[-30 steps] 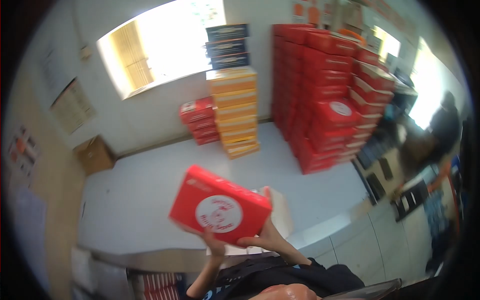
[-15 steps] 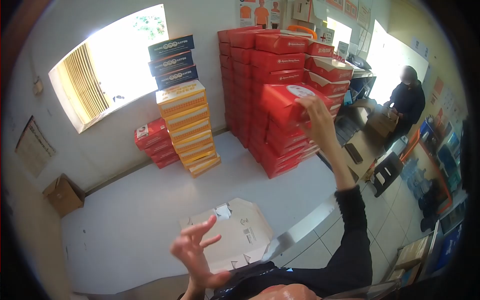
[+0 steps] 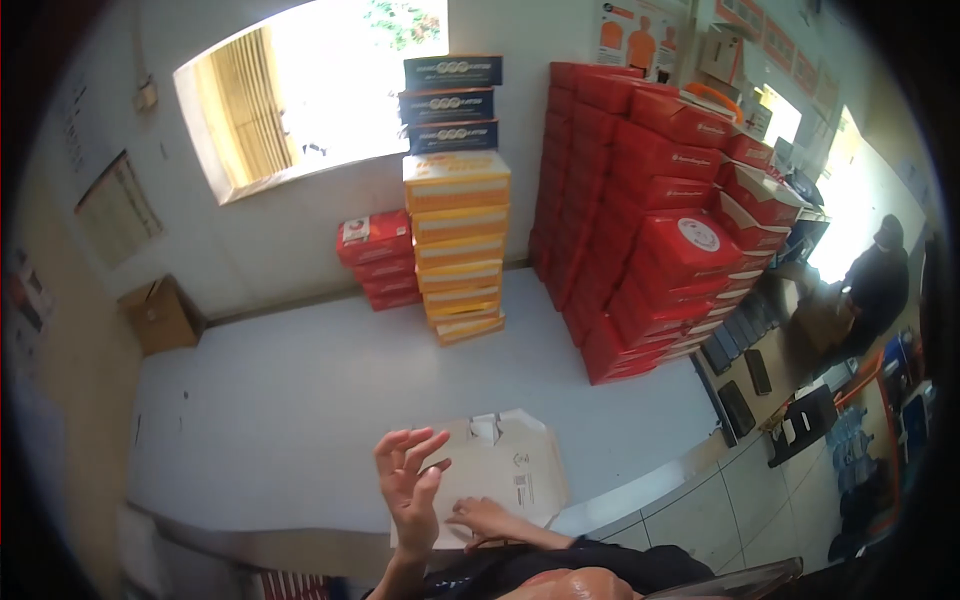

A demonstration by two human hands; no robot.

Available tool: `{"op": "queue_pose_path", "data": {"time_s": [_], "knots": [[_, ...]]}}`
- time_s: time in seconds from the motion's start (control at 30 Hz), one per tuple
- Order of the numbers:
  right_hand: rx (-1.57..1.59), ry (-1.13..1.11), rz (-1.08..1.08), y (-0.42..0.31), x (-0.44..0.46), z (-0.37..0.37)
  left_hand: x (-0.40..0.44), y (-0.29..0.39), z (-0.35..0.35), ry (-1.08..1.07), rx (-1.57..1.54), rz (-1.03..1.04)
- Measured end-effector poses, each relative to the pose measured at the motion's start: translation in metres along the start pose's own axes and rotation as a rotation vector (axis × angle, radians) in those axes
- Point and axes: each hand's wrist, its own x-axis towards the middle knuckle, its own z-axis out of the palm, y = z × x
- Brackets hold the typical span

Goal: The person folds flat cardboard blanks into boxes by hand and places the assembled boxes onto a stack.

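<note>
A flat, unfolded cardboard box blank (image 3: 500,480), grey-brown with small printed marks, lies on the table near its front edge. Above its left side my left hand (image 3: 408,485) is raised, fingers apart and slightly bent, holding nothing. My right hand (image 3: 483,519) rests over the near edge of the blank, its fingers stretched out across the cardboard. On the front of the tall red stack sits a red box (image 3: 675,252) with a white round label on top, out of reach of both hands.
Tall stacks of red boxes (image 3: 590,170) stand at the back right. Yellow boxes (image 3: 458,222) with dark blue boxes (image 3: 450,105) on top stand beside a low red pile (image 3: 378,262). A brown carton (image 3: 160,315) is at left. Another person (image 3: 878,280) stands far right.
My right hand has let go of the red box, which now rests on the stack, and has come down to the cardboard blank. The view has swung left. My left hand stays raised.
</note>
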Motion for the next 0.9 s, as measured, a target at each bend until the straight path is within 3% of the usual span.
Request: {"op": "queue_pose_path", "data": {"time_s": [0.07,0.13,0.2,0.27,0.3,0.33,0.37,0.4,0.47,0.53,0.6,0.63,0.67,0.73,0.77,0.8,0.87,0.9], "knots": [[-0.076,-0.004,0.024,-0.007,0.002,0.010,-0.008,-0.002,-0.010,-0.023,0.071,0.033],[0.131,-0.050,-0.120,0.025,0.013,0.019,-0.016,-0.004,-0.025,-0.029,0.111,0.017],[0.567,-0.173,0.038,0.044,0.020,0.012,-0.015,-0.010,-0.036,-0.018,0.128,-0.060],[0.432,-0.076,-0.136,0.061,0.029,0.022,-0.020,-0.024,-0.041,-0.249,0.210,-0.281],[0.260,0.001,-0.088,0.040,0.023,-0.001,-0.029,-0.017,-0.040,-0.232,0.210,-0.281],[0.074,0.087,-0.045,0.008,0.012,-0.044,-0.035,-0.006,-0.035,-0.323,0.894,0.126],[0.148,0.210,-0.042,-0.015,-0.001,-0.075,-0.037,0.000,-0.032,-0.377,1.564,0.560],[0.232,0.329,-0.037,-0.039,-0.017,-0.102,-0.038,-0.002,-0.037,-0.360,1.564,0.557],[-0.035,0.392,-0.164,-0.083,-0.053,-0.168,-0.041,-0.007,-0.054,-0.709,1.536,-0.293],[-0.161,1.005,-0.158,-0.111,-0.068,-0.191,-0.046,0.009,-0.053,-0.710,1.493,-0.248],[-0.024,1.341,-0.012,-0.130,-0.100,-0.205,-0.046,0.032,-0.048,-0.713,1.401,-0.149],[0.261,1.275,-0.001,-0.131,-0.118,-0.207,-0.044,0.042,-0.050,-0.749,1.338,-0.165],[0.258,1.273,-0.002,-0.133,-0.112,-0.208,-0.041,0.049,-0.052,-0.748,1.336,-0.165],[0.347,0.818,-0.012,-0.133,-0.092,-0.204,-0.040,0.057,-0.055,-0.941,0.668,-0.426],[0.298,0.607,-0.129,-0.121,-0.088,-0.200,-0.039,0.047,-0.062,-1.025,0.732,-0.423],[0.454,0.485,-0.202,-0.121,-0.093,-0.202,-0.034,0.043,-0.067,-1.023,0.738,-0.415],[0.701,0.377,-0.495,-0.125,-0.107,-0.216,-0.029,0.042,-0.077,-1.233,0.500,-0.371],[0.555,0.496,-0.457,-0.130,-0.107,-0.220,-0.026,0.047,-0.079,-1.195,0.364,-0.534]]}}
